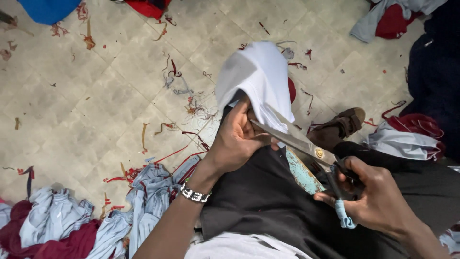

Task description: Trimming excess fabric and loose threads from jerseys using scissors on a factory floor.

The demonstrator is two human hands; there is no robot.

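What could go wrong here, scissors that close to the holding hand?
1. The scissors blade tips sit right against the left hand, which pinches the white cloth; a closing cut might nick a finger.
2. The right hand works the handles over the lap; a slip could snag the black garment beneath.
3. The cloth hangs bunched, so the cut may wander off line.

White cloth (261, 79), silver scissors (299, 141)

Beaded wristband (194, 194), black trousers (258, 201), brown sandal (349, 122)
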